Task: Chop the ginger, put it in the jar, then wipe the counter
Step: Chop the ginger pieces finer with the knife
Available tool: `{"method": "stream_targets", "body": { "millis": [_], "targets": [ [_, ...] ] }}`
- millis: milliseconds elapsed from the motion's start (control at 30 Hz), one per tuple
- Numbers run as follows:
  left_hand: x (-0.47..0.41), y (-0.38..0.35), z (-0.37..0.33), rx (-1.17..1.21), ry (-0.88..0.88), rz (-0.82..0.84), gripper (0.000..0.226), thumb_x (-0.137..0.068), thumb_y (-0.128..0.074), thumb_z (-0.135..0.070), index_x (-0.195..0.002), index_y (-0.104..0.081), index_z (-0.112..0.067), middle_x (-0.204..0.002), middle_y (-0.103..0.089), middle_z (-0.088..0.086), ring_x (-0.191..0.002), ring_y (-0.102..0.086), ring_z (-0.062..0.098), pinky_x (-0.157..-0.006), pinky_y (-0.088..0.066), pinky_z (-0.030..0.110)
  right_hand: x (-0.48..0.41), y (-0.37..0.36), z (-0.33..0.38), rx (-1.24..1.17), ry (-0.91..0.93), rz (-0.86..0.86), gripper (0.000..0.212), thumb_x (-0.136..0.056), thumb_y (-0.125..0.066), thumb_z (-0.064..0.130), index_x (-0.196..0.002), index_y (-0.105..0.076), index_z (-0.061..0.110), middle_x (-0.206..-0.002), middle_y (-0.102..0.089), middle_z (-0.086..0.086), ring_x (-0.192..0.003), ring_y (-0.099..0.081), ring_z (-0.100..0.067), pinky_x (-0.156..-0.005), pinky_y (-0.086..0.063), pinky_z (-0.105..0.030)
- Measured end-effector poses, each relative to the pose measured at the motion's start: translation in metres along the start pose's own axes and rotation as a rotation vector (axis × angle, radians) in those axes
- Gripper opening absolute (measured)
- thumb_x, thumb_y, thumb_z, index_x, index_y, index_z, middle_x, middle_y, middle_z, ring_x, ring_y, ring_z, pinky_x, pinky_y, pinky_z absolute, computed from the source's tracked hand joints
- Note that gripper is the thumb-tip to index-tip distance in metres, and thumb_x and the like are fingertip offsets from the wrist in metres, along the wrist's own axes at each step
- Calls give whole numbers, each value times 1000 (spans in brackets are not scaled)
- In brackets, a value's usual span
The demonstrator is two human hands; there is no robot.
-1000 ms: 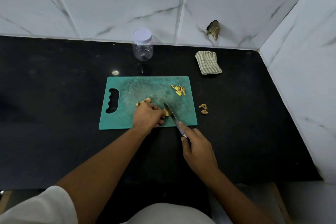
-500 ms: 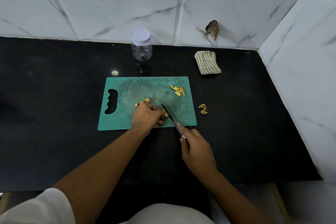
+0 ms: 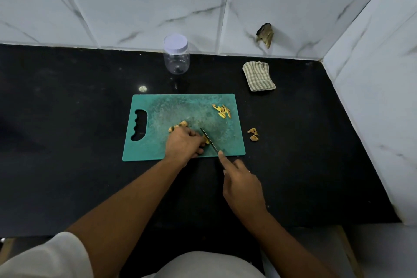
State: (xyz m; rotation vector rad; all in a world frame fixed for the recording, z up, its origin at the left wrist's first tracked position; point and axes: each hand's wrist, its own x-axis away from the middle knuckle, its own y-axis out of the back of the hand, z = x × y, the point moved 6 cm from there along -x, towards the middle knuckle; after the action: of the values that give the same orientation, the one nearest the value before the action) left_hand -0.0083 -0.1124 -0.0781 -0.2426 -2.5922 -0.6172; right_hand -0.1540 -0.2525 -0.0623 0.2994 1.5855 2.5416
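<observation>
My left hand [image 3: 184,144] curls its fingers down on a small yellow piece of ginger [image 3: 205,140] near the front edge of the worn teal plastic cutting board [image 3: 158,146]. My right hand [image 3: 242,187] is wrapped round a slim steel knife [image 3: 209,141], forefinger along its spine and blade at the piece; I can't quite tell if it bites in. Cut strips [image 3: 222,111] lie at the board's far right corner, and scraps [image 3: 253,134] lie on the black counter [image 3: 67,142] beside it. The clear white-lidded jar [image 3: 176,54] stands behind the board, with a striped folded cloth [image 3: 258,76] to its right.
</observation>
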Motion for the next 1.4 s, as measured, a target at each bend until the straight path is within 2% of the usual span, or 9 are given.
{"method": "stream_targets", "body": {
  "millis": [200,333,467,700,767,867,933,1067,1400],
  "targets": [
    [2,0,0,20,-7,-6,11,-87,-76,-17,-81,-73,-7,-71,-76,3,-64,-75,18,-54,-60,28,-8,-1,5,74,-22,73,65,-104,-45,19,-161,-24,39,-116,-53,-2,-87,-63,-29,-73,-51,-41],
    [2,-1,1,38,-11,-22,11,-87,-75,-16,-82,-73,-6,-72,-76,4,-60,-72,15,-57,-60,31,-14,7,-4,-130,-35,31,57,-105,-47,23,-158,-35,40,-110,-57,3,-91,-60,-21,-77,-52,-42],
    [3,-1,2,41,-11,-44,8,-87,-74,-14,-81,-72,-9,-71,-76,2,-60,-72,16,-57,-59,32,-30,19,-9,-144,4,11,55,-104,-52,22,-155,-42,40,-101,-56,7,-91,-58,-15,-78,-51,-38],
    [0,2,4,29,-38,-105,9,-85,-74,-21,-77,-72,-17,-66,-74,0,-58,-73,16,-52,-58,30,-38,26,-15,-274,44,-10,55,-102,-57,18,-152,-47,39,-107,-62,10,-98,-59,-7,-86,-52,-32],
    [1,2,3,19,-52,-109,9,-85,-73,-20,-77,-73,-16,-66,-75,0,-57,-73,16,-54,-60,32,-29,25,-15,-311,57,-39,56,-101,-58,17,-152,-47,40,-109,-64,11,-100,-60,-4,-86,-51,-28],
    [-1,1,5,44,-41,-92,10,-86,-74,-20,-78,-73,-14,-69,-75,-1,-58,-73,15,-53,-59,30,-15,18,-11,-334,44,-53,57,-101,-58,16,-152,-48,39,-103,-61,13,-92,-57,2,-76,-42,-11],
    [-2,1,5,49,-34,-82,11,-86,-75,-21,-78,-73,-13,-70,-76,-1,-59,-74,16,-53,-57,29,-9,13,-9,-339,29,-52,56,-101,-57,15,-152,-48,38,-100,-58,13,-89,-54,3,-72,-39,-7],
    [-2,1,5,51,-23,-82,12,-86,-76,-21,-77,-73,-14,-68,-75,0,-59,-74,15,-53,-57,28,-4,8,-9,-324,13,-45,56,-102,-55,17,-153,-46,40,-98,-55,10,-86,-54,-4,-71,-45,-24],
    [-2,1,4,56,-32,-88,11,-87,-74,-20,-78,-73,-15,-67,-75,0,-60,-74,15,-56,-61,31,-4,4,-6,-256,30,-24,59,-102,-54,21,-154,-41,44,-96,-52,11,-84,-56,-11,-75,-52,-39]
  ]
}}
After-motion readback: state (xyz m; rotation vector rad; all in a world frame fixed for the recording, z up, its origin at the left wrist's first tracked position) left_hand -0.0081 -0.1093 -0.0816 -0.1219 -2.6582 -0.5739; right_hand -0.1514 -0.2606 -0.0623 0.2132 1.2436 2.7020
